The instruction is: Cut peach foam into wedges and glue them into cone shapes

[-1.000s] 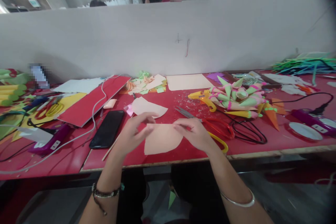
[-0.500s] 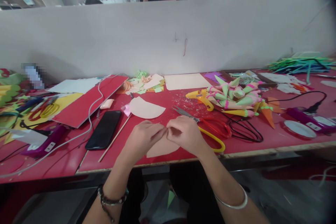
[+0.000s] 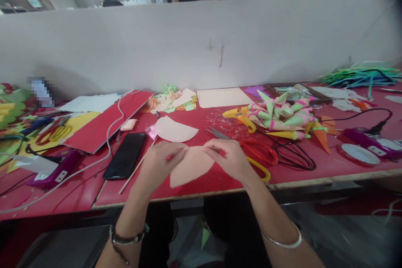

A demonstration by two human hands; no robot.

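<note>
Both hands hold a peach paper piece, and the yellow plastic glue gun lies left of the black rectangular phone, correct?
No: the head view shows the glue gun right of the phone. The left hand and right hand do hold the paper piece.

The left hand (image 3: 163, 162) and right hand (image 3: 228, 155) hold the upper edge of a cream paper piece (image 3: 192, 166) above the red table (image 3: 216, 181); the grip looks like thumb against fingers, though the fingertips are hard to make out. A similar cutout (image 3: 176, 129) lies just beyond. Scissors (image 3: 221, 135) sit partly behind the right hand, a black phone (image 3: 124, 157) left of the other.
</note>
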